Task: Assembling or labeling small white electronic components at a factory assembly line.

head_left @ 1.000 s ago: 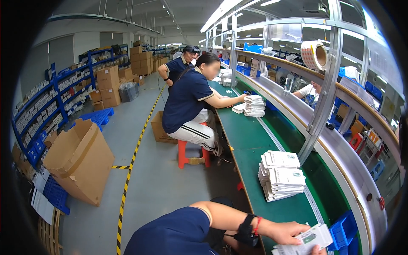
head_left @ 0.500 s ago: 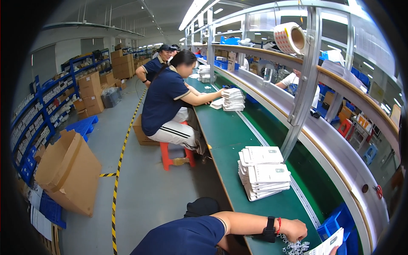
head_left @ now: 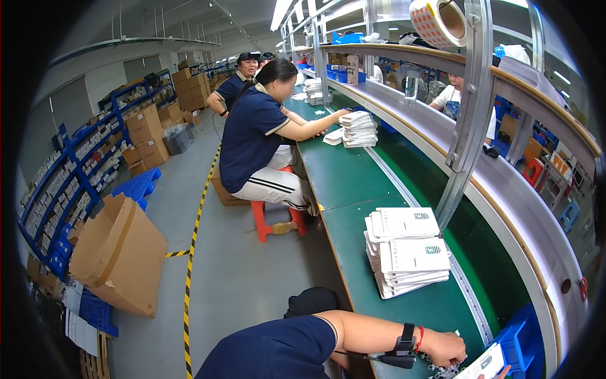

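Note:
My left hand is closed with its fingers curled downward, low over a pile of small clear plastic pieces on the green table. What the fingertips pinch, if anything, is hidden by the hand. At the lower right edge, my right hand shows only as fingertips, gripping a flat white printed package that tilts beside the pile. Farther up the table stand stacks of similar flat white packages.
Blue bins sit right of my hands. A metal post rises beside the stacks, supporting a shelf with a label roll. A seated co-worker handles another white stack. Red scissors lie far right.
The view has shifted, moving the scene rightward in the picture. My left hand stays low at the pile of plastic pieces. More of the white package in my right hand's grip shows its printed face.

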Available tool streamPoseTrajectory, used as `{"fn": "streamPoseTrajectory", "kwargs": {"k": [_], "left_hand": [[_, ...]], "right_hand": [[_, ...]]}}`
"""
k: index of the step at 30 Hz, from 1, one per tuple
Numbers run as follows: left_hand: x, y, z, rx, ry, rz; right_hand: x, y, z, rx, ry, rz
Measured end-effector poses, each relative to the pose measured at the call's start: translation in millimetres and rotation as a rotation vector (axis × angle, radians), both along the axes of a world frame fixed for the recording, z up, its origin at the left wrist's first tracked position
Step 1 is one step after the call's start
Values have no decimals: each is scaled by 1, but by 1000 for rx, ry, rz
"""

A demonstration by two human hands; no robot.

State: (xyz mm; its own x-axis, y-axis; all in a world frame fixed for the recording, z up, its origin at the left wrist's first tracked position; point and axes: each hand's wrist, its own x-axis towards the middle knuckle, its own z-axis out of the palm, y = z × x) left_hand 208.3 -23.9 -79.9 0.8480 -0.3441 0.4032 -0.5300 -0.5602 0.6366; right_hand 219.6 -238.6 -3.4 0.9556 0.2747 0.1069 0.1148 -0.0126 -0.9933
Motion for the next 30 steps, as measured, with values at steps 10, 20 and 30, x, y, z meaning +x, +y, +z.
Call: {"fn": "streamPoseTrajectory", "kwargs": {"k": [10,20,30], "left_hand": [[-15,12,38,-219,129,-15],[-12,16,43,-333,154,-18],[-19,23,70,-639,-11,176]], "right_hand": [[19,-26,-4,-233,34,62],[24,-32,-16,-348,12,140],[4,-3,-14,-354,159,294]]}}
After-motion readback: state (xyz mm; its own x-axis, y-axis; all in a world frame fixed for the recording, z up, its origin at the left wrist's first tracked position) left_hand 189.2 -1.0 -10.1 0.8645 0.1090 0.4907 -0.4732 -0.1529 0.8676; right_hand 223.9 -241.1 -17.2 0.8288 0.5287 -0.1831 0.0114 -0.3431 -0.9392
